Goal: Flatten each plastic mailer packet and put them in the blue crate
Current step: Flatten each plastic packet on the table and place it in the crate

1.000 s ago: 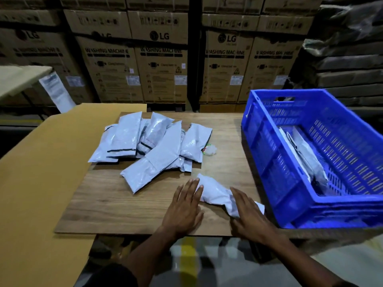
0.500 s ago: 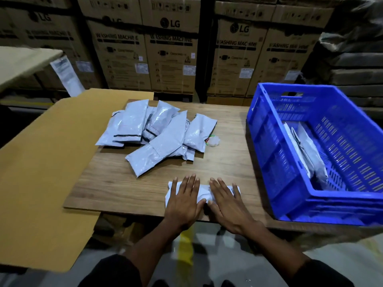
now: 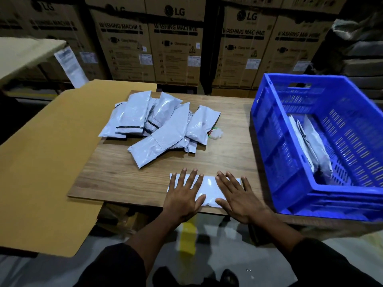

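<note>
My left hand (image 3: 182,200) and right hand (image 3: 240,200) lie flat, fingers spread, grip open, pressing one white mailer packet (image 3: 209,190) onto the wooden surface (image 3: 226,156) at its near edge. The blue crate (image 3: 275,154) stands just right; unflattened packets (image 3: 163,123) are piled beyond.

A wooden board (image 3: 116,172) serves as the work surface, with a large sheet of brown cardboard (image 3: 41,162) lying beside and partly under it on the left. Behind stand stacked cardboard boxes (image 3: 174,44) printed LG and WASHING MACHINE. A small crumpled clear wrapper (image 3: 216,134) rests on the board, and a yellow stripe (image 3: 187,235) marks the floor below
</note>
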{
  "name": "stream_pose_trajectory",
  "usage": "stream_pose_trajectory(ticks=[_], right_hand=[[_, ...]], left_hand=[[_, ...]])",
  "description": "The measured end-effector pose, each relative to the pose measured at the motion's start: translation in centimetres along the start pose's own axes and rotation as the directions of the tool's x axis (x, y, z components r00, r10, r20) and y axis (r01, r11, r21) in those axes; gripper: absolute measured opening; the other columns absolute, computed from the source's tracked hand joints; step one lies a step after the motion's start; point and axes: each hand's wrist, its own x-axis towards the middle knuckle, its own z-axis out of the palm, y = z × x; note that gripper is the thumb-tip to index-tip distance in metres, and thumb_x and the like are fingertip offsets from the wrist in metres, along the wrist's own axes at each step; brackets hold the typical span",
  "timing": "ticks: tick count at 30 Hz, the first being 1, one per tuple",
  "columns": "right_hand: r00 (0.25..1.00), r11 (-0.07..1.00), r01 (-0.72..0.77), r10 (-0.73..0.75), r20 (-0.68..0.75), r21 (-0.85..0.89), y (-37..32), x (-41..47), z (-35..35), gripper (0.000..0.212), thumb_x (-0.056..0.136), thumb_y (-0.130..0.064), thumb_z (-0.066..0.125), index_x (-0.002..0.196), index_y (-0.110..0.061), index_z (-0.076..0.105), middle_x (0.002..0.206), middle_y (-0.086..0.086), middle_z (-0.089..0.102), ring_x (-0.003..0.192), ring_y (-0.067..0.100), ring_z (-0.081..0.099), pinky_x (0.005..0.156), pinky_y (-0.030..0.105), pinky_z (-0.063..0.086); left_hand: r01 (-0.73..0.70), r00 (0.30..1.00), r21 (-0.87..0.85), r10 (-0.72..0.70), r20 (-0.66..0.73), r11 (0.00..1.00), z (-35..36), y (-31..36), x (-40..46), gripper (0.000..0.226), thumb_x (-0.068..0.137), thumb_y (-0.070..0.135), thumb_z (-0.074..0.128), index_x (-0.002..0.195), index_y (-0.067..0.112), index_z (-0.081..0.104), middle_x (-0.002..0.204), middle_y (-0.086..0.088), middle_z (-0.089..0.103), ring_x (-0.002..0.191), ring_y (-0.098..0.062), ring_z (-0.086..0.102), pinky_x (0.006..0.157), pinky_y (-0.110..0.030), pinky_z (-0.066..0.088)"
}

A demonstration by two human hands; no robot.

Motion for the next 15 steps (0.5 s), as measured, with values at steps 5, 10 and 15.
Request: stream_pose_trajectory(ticks=[5,10,15], right_hand=[[1.000,1.000,0.004,-0.004,0.004,-0.010,0.3,0.2,0.2,0.078,0.091,-0.068,-0.007,0.156,-0.027,-0.018,0.159,-0.013,-0.032,0.148,0.014,-0.027,0.121,0.053,-0.007],[1.000,1.000,-0.029,0.029,0.010,-0.007,0.6,-0.1,0.6,0.070,0.096,-0.071,0.005,0.153,-0.039,-0.021,0.158,-0.015,-0.033,0.148,0.027,-0.028,0.120,0.053,-0.007],[0.998,0.998,-0.066,0.066,0.025,0.020,1.7,-0.8,0.7,0.070,0.094,-0.074,0.007,0.150,-0.045,-0.024,0.157,-0.017,-0.035,0.147,0.023,-0.031,0.118,0.051,-0.013]], left_hand=[[0.021,1.000,-0.001,-0.021,0.009,1.000,0.2,0.3,-0.2,0.068,0.098,0.057,0.037,0.155,0.019,0.037,0.165,-0.006,0.026,0.152,-0.037,0.020,0.120,-0.059,0.020],[0.032,0.999,-0.012,-0.032,0.026,0.999,0.4,0.2,-0.5,0.071,0.098,0.060,0.034,0.158,0.023,0.029,0.168,-0.002,0.015,0.153,-0.041,0.011,0.119,-0.061,0.017],[0.010,0.999,-0.007,-0.009,0.037,1.000,0.8,-0.3,-0.5,0.070,0.099,0.062,0.032,0.160,0.028,0.023,0.169,0.001,0.010,0.153,-0.043,0.007,0.119,-0.063,0.011]])
